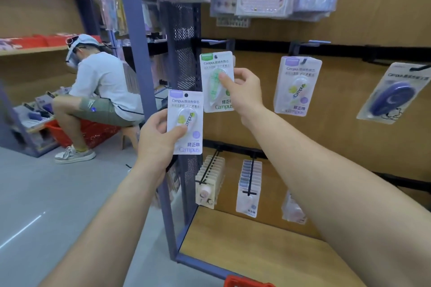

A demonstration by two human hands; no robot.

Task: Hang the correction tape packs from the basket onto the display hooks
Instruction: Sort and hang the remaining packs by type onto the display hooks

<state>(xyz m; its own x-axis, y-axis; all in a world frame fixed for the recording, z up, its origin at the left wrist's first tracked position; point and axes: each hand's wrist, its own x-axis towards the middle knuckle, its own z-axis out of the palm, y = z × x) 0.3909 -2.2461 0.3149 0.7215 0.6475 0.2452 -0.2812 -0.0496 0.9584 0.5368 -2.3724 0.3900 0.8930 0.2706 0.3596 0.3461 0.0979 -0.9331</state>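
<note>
Your right hand (247, 91) pinches the green pack (211, 70) just below the hook (217, 41); your left hand (156, 140) grips the purple pack (186, 105) lower, left of that hook. Miss the small hang hole (215, 56), and the pack could snag, tear or drop.

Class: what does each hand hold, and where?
Left hand pinches the purple-labelled pack at its lower left; right hand pinches the green-labelled pack at its right edge.
</note>
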